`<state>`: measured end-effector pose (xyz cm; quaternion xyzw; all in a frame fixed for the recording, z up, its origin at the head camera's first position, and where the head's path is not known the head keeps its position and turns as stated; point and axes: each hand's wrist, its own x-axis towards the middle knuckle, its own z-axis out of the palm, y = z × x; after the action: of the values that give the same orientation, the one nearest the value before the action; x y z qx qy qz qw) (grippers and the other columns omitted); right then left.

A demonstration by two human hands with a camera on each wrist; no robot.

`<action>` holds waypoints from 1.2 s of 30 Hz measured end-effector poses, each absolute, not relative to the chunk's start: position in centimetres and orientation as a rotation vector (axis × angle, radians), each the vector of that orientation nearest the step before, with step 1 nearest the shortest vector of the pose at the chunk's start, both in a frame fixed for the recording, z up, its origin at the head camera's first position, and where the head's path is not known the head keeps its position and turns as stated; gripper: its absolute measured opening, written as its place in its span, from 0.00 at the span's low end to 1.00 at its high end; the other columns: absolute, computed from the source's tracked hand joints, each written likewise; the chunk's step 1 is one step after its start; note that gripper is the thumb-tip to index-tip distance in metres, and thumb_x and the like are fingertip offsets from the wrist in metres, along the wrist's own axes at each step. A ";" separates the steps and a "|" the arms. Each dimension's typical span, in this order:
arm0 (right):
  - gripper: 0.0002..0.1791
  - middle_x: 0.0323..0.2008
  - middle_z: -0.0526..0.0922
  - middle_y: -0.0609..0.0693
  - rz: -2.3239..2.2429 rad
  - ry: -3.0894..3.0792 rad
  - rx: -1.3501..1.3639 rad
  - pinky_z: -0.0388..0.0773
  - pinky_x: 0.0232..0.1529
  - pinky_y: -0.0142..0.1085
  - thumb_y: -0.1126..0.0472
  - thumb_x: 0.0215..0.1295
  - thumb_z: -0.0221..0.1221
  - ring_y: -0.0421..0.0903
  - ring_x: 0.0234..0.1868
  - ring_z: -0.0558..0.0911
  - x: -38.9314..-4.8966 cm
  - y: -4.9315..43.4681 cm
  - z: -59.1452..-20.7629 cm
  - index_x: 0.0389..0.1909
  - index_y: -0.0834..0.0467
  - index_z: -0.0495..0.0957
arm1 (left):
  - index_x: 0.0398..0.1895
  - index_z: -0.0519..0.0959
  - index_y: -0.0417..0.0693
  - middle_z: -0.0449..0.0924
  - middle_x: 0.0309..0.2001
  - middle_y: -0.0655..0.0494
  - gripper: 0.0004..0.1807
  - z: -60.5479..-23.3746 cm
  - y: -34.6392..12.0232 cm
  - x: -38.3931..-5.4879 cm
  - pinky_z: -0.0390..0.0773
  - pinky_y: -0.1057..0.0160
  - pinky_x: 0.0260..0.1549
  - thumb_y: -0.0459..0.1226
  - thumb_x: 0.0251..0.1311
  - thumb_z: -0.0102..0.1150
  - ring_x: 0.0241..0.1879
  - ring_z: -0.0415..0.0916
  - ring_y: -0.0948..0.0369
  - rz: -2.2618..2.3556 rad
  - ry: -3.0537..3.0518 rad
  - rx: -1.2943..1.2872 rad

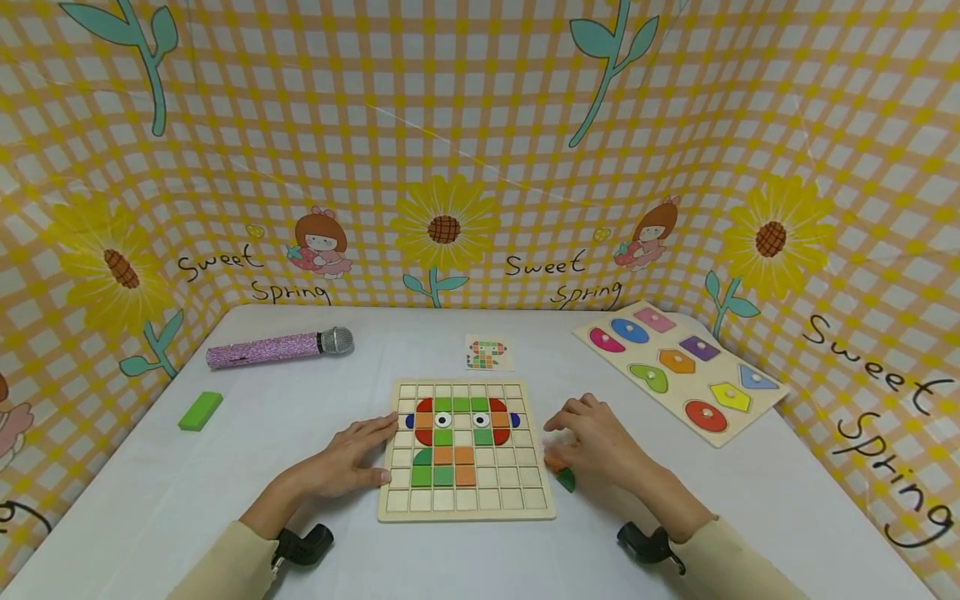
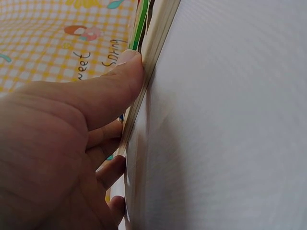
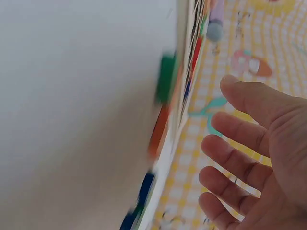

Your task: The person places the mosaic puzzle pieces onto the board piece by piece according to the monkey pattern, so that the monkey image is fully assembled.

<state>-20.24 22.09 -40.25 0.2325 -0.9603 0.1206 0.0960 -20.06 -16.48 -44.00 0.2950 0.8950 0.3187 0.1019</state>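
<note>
A wooden grid board (image 1: 512, 500) lies in front of me, with colored tiles set in its upper and left cells and two eye tiles (image 1: 443, 420) among them. At its left edge my left hand (image 1: 341, 458) rests with thumb and fingers extended; the left wrist view shows the thumb against the board's side. My right hand (image 1: 600, 442) hovers off the right edge, fingers spread and slightly bent, holding nothing. Beneath it lie an orange tile (image 3: 159, 132) and a green tile (image 3: 166, 79) beside the board, partly hidden by the hand in the head view. Dark blue pieces (image 3: 146, 189) also show there.
Behind the board lies a small picture card (image 1: 488, 352). A glittery purple microphone (image 1: 266, 350) and a green block (image 1: 200, 411) are on the left. A shape puzzle board (image 1: 633, 350) with knobbed pieces lies at the right. Patterned cloth (image 1: 450, 150) walls the table.
</note>
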 end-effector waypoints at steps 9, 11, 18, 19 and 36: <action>0.16 0.36 0.80 0.46 0.364 -2.920 0.519 0.67 0.41 0.39 0.52 0.48 0.71 0.45 0.42 0.69 -21.1 26.5 -40.8 0.38 0.53 0.84 | 0.71 0.55 0.36 0.49 0.74 0.42 0.40 -44.0 -16.5 -20.1 0.48 0.32 0.64 0.45 0.60 0.59 0.71 0.47 0.40 0.940 2.641 0.879; 0.16 0.36 0.80 0.47 0.369 -2.925 0.506 0.67 0.40 0.39 0.53 0.48 0.71 0.46 0.42 0.70 -21.2 27.2 -40.7 0.38 0.53 0.84 | 0.71 0.55 0.36 0.49 0.74 0.42 0.40 -44.0 -16.5 -20.1 0.48 0.32 0.64 0.45 0.60 0.59 0.71 0.47 0.40 0.938 2.643 0.882; 0.14 0.36 0.81 0.48 0.395 -2.933 0.479 0.69 0.39 0.39 0.54 0.50 0.70 0.47 0.43 0.71 -21.7 29.0 -40.8 0.39 0.53 0.84 | 0.71 0.55 0.37 0.49 0.74 0.42 0.40 -43.9 -16.5 -19.9 0.47 0.32 0.65 0.45 0.60 0.59 0.71 0.47 0.40 0.945 2.636 0.870; 0.14 0.36 0.81 0.48 0.400 -2.933 0.482 0.69 0.39 0.39 0.55 0.50 0.70 0.48 0.43 0.71 -21.8 29.2 -40.8 0.39 0.53 0.84 | 0.71 0.55 0.37 0.49 0.74 0.42 0.40 -43.9 -16.5 -19.9 0.47 0.32 0.65 0.45 0.60 0.59 0.71 0.47 0.39 0.945 2.635 0.869; 0.16 0.38 0.80 0.47 0.426 -2.987 0.603 0.70 0.40 0.38 0.52 0.50 0.70 0.45 0.43 0.70 -22.4 29.0 -41.2 0.41 0.52 0.84 | 0.71 0.55 0.37 0.48 0.74 0.42 0.40 -43.8 -16.5 -20.0 0.46 0.32 0.65 0.45 0.61 0.58 0.71 0.46 0.39 0.947 2.638 0.865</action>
<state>-22.44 29.05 -41.16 0.1959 -0.9702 0.1385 0.0325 -19.98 -16.48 -43.75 0.2933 0.8944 0.3212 0.1040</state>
